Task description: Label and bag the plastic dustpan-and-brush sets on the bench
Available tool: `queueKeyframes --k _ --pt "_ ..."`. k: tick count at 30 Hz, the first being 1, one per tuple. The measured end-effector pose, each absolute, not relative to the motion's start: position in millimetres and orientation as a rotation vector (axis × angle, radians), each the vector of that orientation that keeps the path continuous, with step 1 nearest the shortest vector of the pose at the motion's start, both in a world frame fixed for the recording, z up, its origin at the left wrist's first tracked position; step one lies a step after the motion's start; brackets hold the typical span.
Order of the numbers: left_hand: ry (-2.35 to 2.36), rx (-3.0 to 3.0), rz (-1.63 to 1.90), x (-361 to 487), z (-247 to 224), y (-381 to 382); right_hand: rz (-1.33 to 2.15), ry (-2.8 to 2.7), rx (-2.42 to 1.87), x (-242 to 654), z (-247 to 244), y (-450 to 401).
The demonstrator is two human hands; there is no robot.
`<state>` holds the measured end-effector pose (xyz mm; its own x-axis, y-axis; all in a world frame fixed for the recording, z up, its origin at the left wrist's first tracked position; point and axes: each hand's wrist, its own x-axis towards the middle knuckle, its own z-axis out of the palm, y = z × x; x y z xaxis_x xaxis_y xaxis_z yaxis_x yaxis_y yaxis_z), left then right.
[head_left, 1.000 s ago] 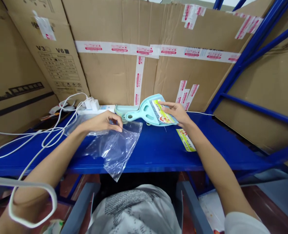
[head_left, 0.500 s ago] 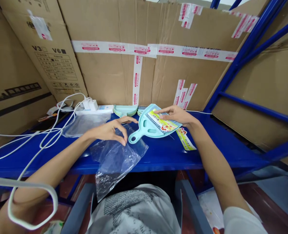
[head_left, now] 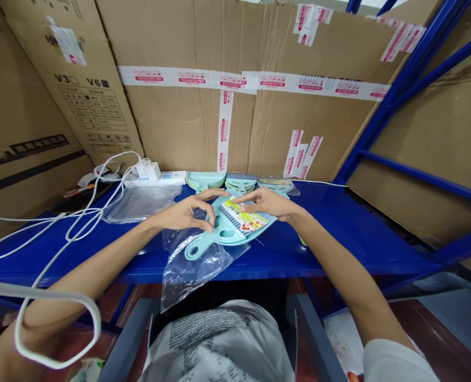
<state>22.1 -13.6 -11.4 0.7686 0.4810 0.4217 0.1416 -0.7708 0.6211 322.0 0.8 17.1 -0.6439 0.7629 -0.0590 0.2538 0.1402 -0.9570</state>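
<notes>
A pale mint dustpan (head_left: 232, 234) lies tilted across the front of the blue table, its looped handle pointing left and toward me. A small brush with grey-blue bristles and a yellow printed card (head_left: 248, 216) sit against it. My right hand (head_left: 266, 203) grips the wide end, fingers over the card and brush. Beside the handle end, my left hand (head_left: 193, 213) has thumb and fingers curled together at the dustpan's left edge, apparently pinching a clear plastic bag (head_left: 191, 268). The handle overlaps the bag, which hangs over the table edge; whether it is inside the bag I cannot tell.
Stacked mint dustpans (head_left: 205, 180), and sets with brushes (head_left: 240, 182), line the back against the cardboard wall (head_left: 179, 127). Flat clear bags (head_left: 142, 202) lie at left, near white cables (head_left: 95, 212) and a power strip (head_left: 173, 177). Blue frame bars (head_left: 422, 175) stand at right.
My right hand has brought the dustpan left and toward me, so its handle overlaps the bag more. My left hand has shifted slightly right, and the bag's hanging end has risen.
</notes>
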Motion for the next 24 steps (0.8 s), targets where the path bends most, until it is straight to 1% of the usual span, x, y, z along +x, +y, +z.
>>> queueKeyframes --k 3,7,10,14,17,19,22,24 --pt "0.495 2.421 0.818 24 -12 -13 1.529 -1.975 -0.927 315 11 -1" --pt "0.428 2.489 0.768 26 -13 -16 1.682 -2.081 -0.888 304 1 -6" --pt "0.413 2.518 0.737 30 -16 -18 1.731 -1.993 -0.823 293 -12 -10" --pt "0.503 2.503 0.863 31 -18 -15 1.699 -1.819 -0.757 277 -33 -14" --pt "0.614 2.469 0.957 17 -10 -7 1.601 -1.758 -0.805 270 -45 -13" --pt "0.632 2.461 0.825 0 0 -2 1.536 -1.747 -0.856 270 -49 -11" --pt "0.551 2.476 0.399 -23 13 1 1.497 -1.746 -0.905 272 -50 -7" --pt "0.542 2.482 0.304 -28 17 0 1.485 -1.737 -0.913 274 -48 -6"
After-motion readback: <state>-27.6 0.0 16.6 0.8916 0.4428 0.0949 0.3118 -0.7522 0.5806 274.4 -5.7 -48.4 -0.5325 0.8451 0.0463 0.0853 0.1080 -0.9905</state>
